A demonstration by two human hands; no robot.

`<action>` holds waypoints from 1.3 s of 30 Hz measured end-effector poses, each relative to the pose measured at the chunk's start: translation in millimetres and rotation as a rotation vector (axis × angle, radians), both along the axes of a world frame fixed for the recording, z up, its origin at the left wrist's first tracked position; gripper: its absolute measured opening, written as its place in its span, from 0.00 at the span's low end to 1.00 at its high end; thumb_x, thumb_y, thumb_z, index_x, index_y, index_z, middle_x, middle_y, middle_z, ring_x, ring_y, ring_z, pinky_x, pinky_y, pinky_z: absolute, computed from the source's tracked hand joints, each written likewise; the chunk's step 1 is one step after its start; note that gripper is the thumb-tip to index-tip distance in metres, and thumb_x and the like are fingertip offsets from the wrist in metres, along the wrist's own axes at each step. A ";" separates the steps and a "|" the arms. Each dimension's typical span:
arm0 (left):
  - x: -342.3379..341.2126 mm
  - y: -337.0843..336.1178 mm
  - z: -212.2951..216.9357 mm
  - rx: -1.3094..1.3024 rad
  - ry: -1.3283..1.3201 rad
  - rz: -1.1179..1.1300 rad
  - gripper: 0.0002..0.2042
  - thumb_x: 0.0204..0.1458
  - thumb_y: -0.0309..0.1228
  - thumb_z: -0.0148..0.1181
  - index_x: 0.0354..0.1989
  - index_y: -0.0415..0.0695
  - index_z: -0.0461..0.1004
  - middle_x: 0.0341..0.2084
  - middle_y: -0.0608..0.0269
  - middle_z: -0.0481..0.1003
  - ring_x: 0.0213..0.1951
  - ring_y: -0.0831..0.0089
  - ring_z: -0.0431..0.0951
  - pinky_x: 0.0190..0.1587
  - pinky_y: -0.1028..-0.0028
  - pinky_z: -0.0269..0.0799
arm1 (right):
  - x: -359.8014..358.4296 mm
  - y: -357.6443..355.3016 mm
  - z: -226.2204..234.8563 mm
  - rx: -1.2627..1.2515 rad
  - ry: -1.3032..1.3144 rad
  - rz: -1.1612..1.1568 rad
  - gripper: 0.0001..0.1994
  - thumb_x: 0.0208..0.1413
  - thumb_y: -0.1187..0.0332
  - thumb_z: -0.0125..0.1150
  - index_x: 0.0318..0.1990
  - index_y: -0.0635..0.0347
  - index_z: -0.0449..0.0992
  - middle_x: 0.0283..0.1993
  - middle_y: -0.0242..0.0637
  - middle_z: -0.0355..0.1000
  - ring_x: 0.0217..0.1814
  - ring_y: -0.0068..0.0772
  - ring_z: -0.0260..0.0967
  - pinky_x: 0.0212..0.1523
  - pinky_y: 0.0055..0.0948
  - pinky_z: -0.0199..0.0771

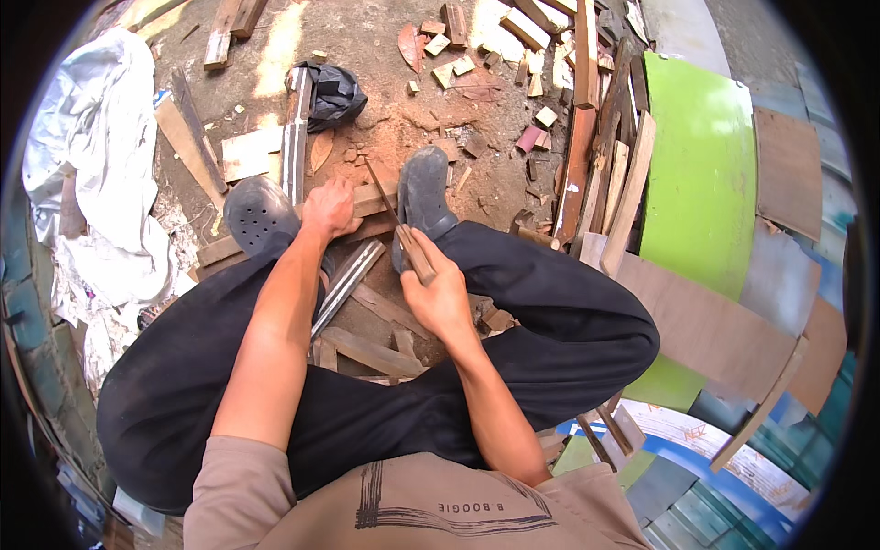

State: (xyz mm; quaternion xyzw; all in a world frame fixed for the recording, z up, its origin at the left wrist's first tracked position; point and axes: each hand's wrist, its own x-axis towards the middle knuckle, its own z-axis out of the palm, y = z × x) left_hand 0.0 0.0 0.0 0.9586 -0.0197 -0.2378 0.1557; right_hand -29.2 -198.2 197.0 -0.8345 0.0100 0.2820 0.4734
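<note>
Squatting over scrap, the left hand (330,209) pressed a short brown wooden strip (374,200) down, while the right hand (438,291) gripped a wooden-handled chisel (396,226); splitting seemed underway, and the next stroke needed steady aim.

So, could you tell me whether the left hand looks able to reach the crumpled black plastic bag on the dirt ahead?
Probably yes: the left hand rests on a wooden plank, and only open dirt lies between it and the crumpled black plastic bag.

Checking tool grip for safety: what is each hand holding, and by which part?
The right hand grips a chisel-like tool by its wooden handle. The left hand presses down on a wood piece near its end.
</note>
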 end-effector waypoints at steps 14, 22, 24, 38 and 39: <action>-4.3 0.2 -5.1 -0.035 -0.094 0.006 0.28 0.41 0.45 0.73 0.45 0.39 0.73 0.44 0.52 0.76 0.51 0.58 0.77 0.51 0.62 0.78 | -25.1 -15.1 12.5 -0.025 -0.045 0.008 0.31 0.52 0.77 0.56 0.67 0.66 0.66 0.59 0.59 0.74 0.63 0.48 0.73 0.62 0.34 0.69; 5.5 1.9 -8.7 -0.030 -0.093 -0.005 0.28 0.42 0.46 0.72 0.46 0.39 0.72 0.44 0.52 0.76 0.52 0.57 0.77 0.52 0.61 0.77 | 7.8 4.7 4.2 -0.062 -0.003 -0.023 0.30 0.52 0.75 0.57 0.66 0.68 0.66 0.53 0.64 0.75 0.58 0.55 0.75 0.57 0.36 0.73; 2.7 -3.9 -9.2 -0.038 -0.077 -0.023 0.28 0.42 0.46 0.72 0.47 0.39 0.72 0.44 0.51 0.76 0.52 0.57 0.77 0.52 0.61 0.77 | -8.7 -1.1 -12.3 -0.041 -0.096 -0.041 0.29 0.53 0.74 0.56 0.66 0.68 0.66 0.54 0.65 0.74 0.59 0.59 0.74 0.56 0.38 0.73; 0.3 8.8 -5.5 -0.018 -0.073 0.017 0.29 0.41 0.44 0.73 0.46 0.37 0.72 0.45 0.49 0.75 0.51 0.54 0.76 0.51 0.60 0.76 | -59.9 -50.9 69.4 0.020 -0.074 0.046 0.32 0.50 0.79 0.58 0.68 0.65 0.65 0.60 0.59 0.73 0.64 0.55 0.72 0.61 0.34 0.71; -1.1 10.3 -6.4 -0.015 -0.065 0.021 0.29 0.41 0.44 0.73 0.46 0.37 0.72 0.45 0.49 0.75 0.51 0.54 0.76 0.51 0.60 0.76 | -50.1 -45.2 75.8 0.007 -0.025 0.048 0.33 0.50 0.79 0.57 0.68 0.64 0.65 0.61 0.58 0.73 0.64 0.55 0.71 0.62 0.35 0.70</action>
